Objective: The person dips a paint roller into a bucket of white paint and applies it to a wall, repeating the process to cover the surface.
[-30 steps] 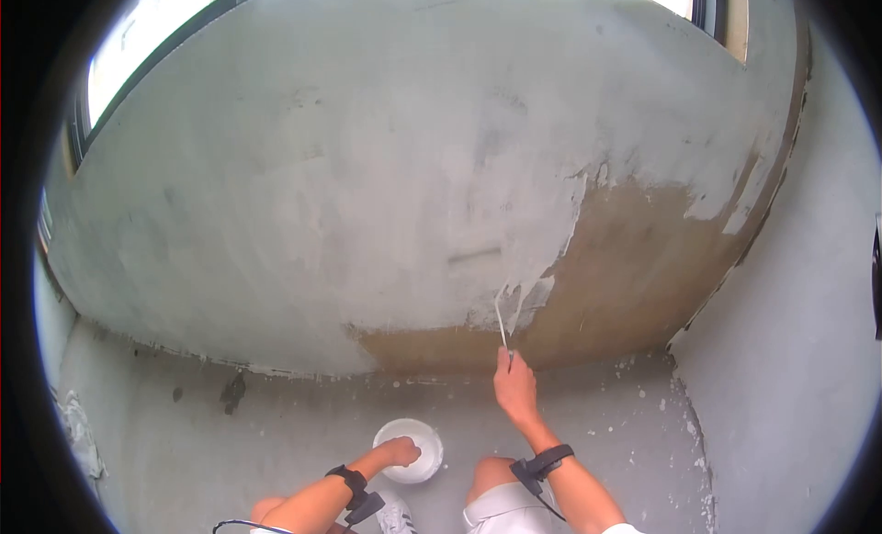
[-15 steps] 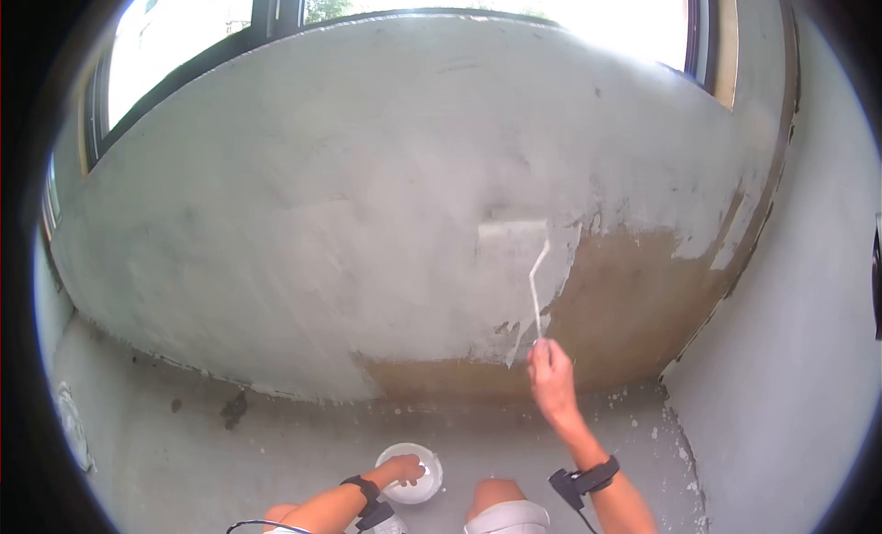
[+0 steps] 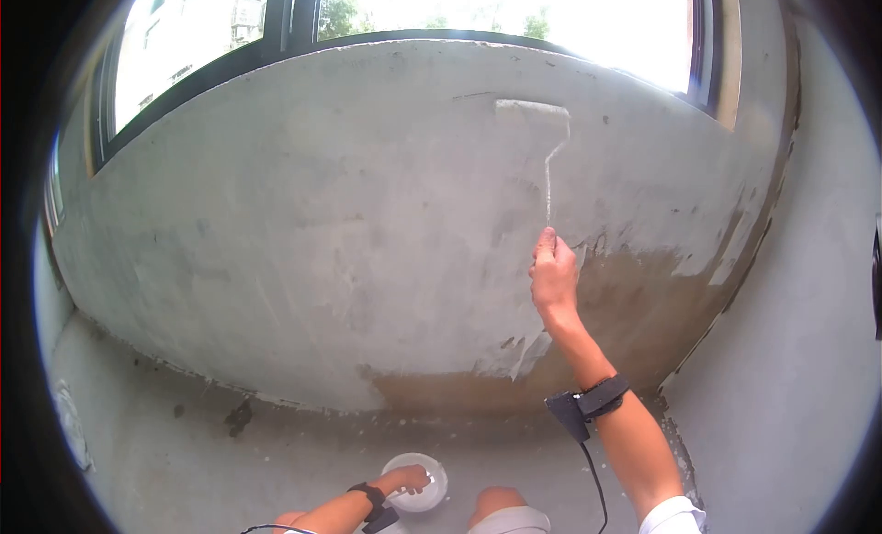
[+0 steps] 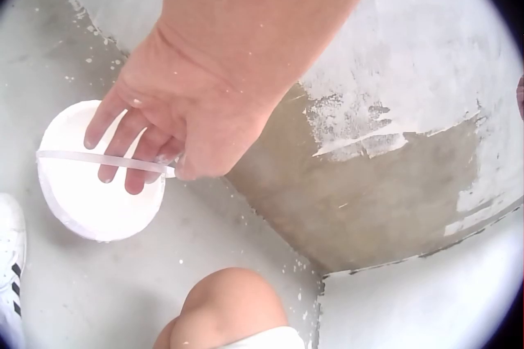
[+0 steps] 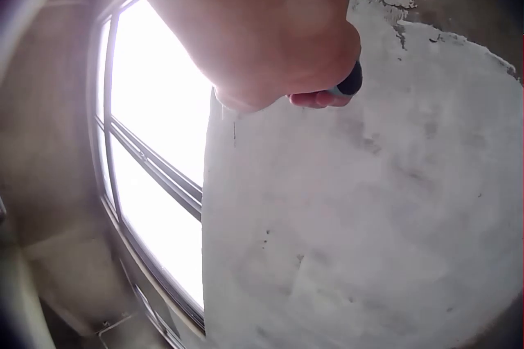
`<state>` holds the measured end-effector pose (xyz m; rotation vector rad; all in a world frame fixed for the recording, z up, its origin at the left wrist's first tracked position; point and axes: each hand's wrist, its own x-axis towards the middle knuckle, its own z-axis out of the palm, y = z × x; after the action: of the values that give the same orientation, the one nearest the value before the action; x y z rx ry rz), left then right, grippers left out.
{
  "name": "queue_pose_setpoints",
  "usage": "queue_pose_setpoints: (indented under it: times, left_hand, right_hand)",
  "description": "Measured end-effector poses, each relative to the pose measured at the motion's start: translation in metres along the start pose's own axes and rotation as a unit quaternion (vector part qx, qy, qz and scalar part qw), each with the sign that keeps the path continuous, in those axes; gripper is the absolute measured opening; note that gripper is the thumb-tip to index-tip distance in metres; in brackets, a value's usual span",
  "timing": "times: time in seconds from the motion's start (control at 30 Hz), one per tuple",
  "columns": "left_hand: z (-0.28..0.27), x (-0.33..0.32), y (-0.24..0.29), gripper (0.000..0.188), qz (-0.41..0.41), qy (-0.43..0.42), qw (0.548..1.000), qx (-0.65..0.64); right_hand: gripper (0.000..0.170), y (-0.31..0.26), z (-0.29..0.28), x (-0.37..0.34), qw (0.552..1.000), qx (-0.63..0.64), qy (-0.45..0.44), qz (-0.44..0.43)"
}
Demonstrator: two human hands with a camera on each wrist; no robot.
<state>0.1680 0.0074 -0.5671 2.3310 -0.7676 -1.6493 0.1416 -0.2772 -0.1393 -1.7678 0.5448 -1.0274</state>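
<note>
My right hand [image 3: 555,279] grips the handle of a paint roller [image 3: 533,108], whose white sleeve lies against the upper part of the grey wall, below the window. A dark handle end [image 5: 352,81] sticks out of that fist in the right wrist view; the roller's sleeve is hidden there. Low in front, my left hand [image 4: 155,112] is at a white bucket [image 4: 98,210], holding its pale strap handle [image 4: 82,157]. The strap crosses in front of the fingers, which hang over the bucket's mouth, the thumb by one end of the strap.
A brown patch [image 3: 643,300] with ragged pale edges covers the wall's lower right. Above runs a dark window frame [image 3: 276,29]. Side walls close in left and right; the grey floor [image 3: 303,451] bears splatters and a dark stain [image 3: 239,416]. One knee [image 4: 233,304] and a shoe [image 4: 11,259] flank the bucket.
The roller has gone up the wall from the lower edge of the pale area to near the window, my right arm stretching after it. The head view has tilted up; my left hand stays at the bucket.
</note>
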Motion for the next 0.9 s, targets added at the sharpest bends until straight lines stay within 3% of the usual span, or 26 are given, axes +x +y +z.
queue_pose_setpoints:
  times: [0.23,0.4,0.63,0.9]
  left_hand:
    - [0.002,-0.010,0.006,0.046,0.014,0.003,0.999,0.035]
    - [0.004,0.002,-0.001,0.045,0.034,0.008,0.998,0.052]
    - [0.006,-0.019,0.021,0.043,0.029,0.034,0.997,0.068]
    - [0.002,-0.009,0.019,0.048,0.013,0.010,0.993,0.115]
  right_hand:
    - [0.047,0.087,0.025,-0.031,0.999,-0.051,0.007,-0.015]
    - [0.046,0.132,0.037,-0.074,0.998,-0.065,0.006,0.024]
    - [0.048,0.165,0.038,-0.128,0.993,-0.111,0.014,0.046]
    - [0.048,0.174,0.012,-0.179,0.978,-0.140,-0.047,0.151]
